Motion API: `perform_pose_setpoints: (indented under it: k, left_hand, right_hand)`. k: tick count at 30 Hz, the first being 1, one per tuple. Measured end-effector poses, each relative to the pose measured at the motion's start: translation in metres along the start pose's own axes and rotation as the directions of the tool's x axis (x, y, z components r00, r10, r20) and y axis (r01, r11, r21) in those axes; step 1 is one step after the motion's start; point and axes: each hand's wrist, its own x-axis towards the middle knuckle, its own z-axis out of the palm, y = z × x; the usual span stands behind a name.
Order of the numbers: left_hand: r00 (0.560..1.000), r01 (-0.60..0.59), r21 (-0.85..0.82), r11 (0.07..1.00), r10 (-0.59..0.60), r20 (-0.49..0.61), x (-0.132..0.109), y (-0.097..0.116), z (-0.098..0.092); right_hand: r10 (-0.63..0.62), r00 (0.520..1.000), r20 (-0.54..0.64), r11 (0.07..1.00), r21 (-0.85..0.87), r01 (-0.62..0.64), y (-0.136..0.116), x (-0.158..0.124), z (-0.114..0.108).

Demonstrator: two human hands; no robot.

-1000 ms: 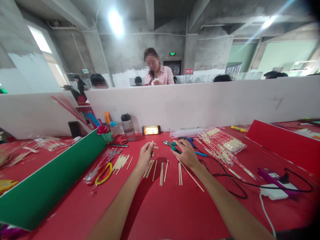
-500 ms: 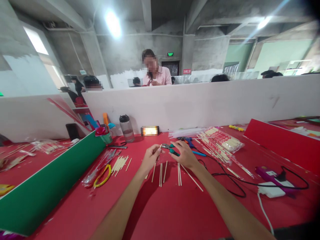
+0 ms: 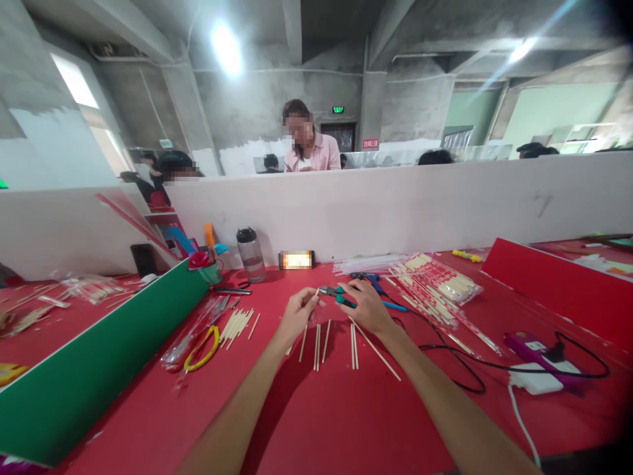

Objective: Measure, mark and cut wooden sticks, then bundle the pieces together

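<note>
My right hand (image 3: 366, 305) is closed around the green handles of a pair of pliers (image 3: 328, 290), whose metal jaws point left. Between the thumb and fingers of my left hand (image 3: 299, 311) is a thin wooden stick (image 3: 317, 292), its end beside the jaws. Whether the jaws touch the stick I cannot tell. Below the hands, several loose wooden sticks (image 3: 316, 346) lie on the red table (image 3: 316, 422). A bunch of short cut sticks (image 3: 237, 325) is to the left, by yellow-handled scissors (image 3: 202, 353).
A green divider (image 3: 113, 356) bounds the left side, a red one (image 3: 558, 290) the right. Paper-wrapped sticks (image 3: 435, 284), a blue glue gun (image 3: 372, 282), black cable and a power strip (image 3: 539, 356) lie right. A bottle (image 3: 251, 256) and a phone (image 3: 297, 259) stand behind. A person works beyond the white partition.
Both hands stay almost in place, with the pliers still at the stick's end. Beyond the partition, the person's hands have lowered. The view shifts slightly.
</note>
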Motion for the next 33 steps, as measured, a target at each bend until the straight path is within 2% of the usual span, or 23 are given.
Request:
perform_pose_setpoints:
  k: [7,22,33]
  left_hand:
    - [1.000,0.026,-0.029,0.999,-0.026,0.009,-0.0001,-0.0010,0.0018]
    - [1.000,-0.030,0.019,0.999,0.030,0.005,0.0026,-0.0072,-0.0025]
    - [1.000,-0.002,0.009,1.000,0.002,0.001,0.0004,-0.0013,0.0007]
  right_hand:
    - [0.001,1.000,0.005,1.000,0.018,-0.001,-0.0015,0.0007,0.0010]
    - [0.015,1.000,-0.008,0.998,0.056,-0.015,-0.0030,0.0009,-0.0020]
    - [0.003,1.000,0.000,0.999,0.036,-0.004,0.0023,0.0009,-0.0005]
